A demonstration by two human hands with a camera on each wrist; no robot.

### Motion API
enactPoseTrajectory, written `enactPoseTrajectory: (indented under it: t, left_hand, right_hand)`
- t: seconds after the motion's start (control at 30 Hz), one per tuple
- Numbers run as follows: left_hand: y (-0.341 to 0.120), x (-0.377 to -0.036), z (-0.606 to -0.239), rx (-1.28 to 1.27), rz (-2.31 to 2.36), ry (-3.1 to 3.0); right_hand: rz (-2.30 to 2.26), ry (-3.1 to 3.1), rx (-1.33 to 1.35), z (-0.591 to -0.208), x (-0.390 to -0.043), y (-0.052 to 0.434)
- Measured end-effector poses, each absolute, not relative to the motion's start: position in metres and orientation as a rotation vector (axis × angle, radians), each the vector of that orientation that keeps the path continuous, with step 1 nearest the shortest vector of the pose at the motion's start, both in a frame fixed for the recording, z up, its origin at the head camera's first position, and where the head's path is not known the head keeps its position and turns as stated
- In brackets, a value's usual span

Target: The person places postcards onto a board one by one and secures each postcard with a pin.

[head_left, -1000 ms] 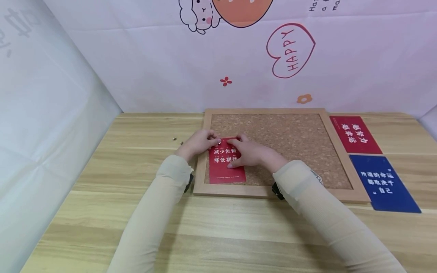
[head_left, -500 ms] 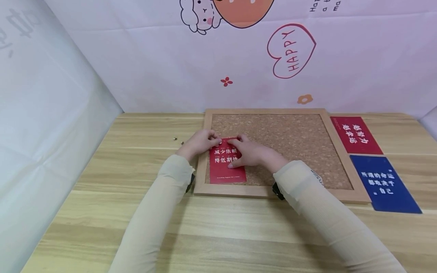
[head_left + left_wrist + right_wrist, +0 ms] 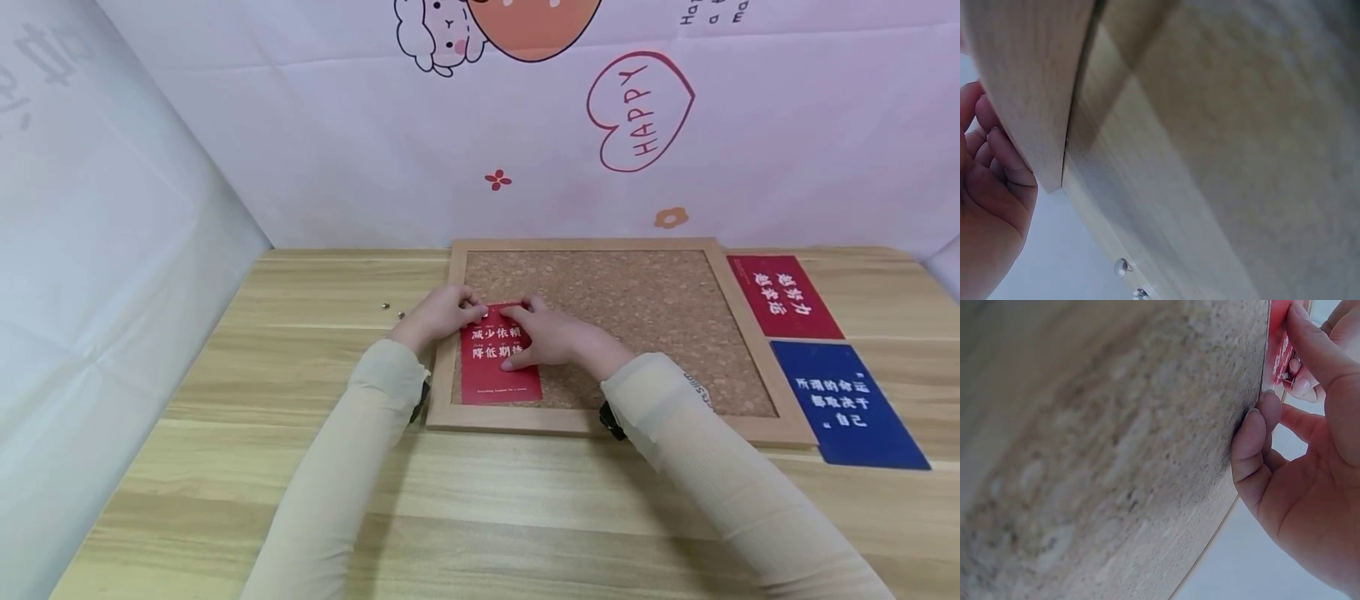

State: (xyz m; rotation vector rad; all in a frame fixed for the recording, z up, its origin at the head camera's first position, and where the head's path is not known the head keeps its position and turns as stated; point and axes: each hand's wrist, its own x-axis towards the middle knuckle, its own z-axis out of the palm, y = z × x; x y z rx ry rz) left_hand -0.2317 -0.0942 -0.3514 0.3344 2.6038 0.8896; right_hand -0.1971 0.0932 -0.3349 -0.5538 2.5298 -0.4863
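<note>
Cork board (image 3: 630,317) in its pale wooden frame (image 3: 517,419) lies on the counter (image 3: 225,375), with the upright red card (image 3: 495,383) flat on its left side. Hardly anything has changed over the last second: card, board and both grips hold their places. The left grip (image 3: 438,315) has its thumb and curled fingers at the card's upper left corner, apparently pinching a small metal pin (image 3: 1285,376); whether its point has entered the cork is hidden. The right grip (image 3: 558,336) is spread, thumb and forefinger apart and touching the card, other fingertips seemingly against the cork. Such stillness suggests a steadying and pressing step, its result not yet certain. Two loose pins (image 3: 386,306) lie left of the frame; a sideways red card (image 3: 786,297) and a blue card (image 3: 851,404) lie to its right, so only one card seems reached.
</note>
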Motion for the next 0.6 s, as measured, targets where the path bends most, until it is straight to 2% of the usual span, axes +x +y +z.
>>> enactPoseTrajectory:
  t: [0.6]
  left_hand:
    - [-0.0918,-0.2305,-0.3466,0.340,0.823,2.596]
  right_hand:
    - [-0.482,2.532,-0.546,-0.3359,-0.1976,0.0930]
